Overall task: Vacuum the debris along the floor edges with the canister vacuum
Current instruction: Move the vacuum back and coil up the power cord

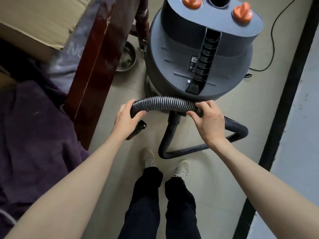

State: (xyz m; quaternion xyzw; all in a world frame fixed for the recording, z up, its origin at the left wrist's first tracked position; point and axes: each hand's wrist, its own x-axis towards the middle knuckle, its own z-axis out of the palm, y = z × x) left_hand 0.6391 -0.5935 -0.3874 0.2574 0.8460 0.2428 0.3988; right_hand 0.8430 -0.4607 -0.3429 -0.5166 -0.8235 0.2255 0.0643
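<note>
Pale concrete floor (215, 178) with a canister vacuum standing on it

The grey canister vacuum (198, 54) stands upright on the floor, its ribbed hose (181, 150) looping over the floor in front of it. A metal bowl (126, 58) sits just left of the canister, beside a dark red wooden bed frame (91, 69). A thin black power cord (273, 40) trails across the floor to the right, near a black baseboard strip (283, 107) along the wall. Two beige shoes (148, 157) stand near the hose loop.
</note>
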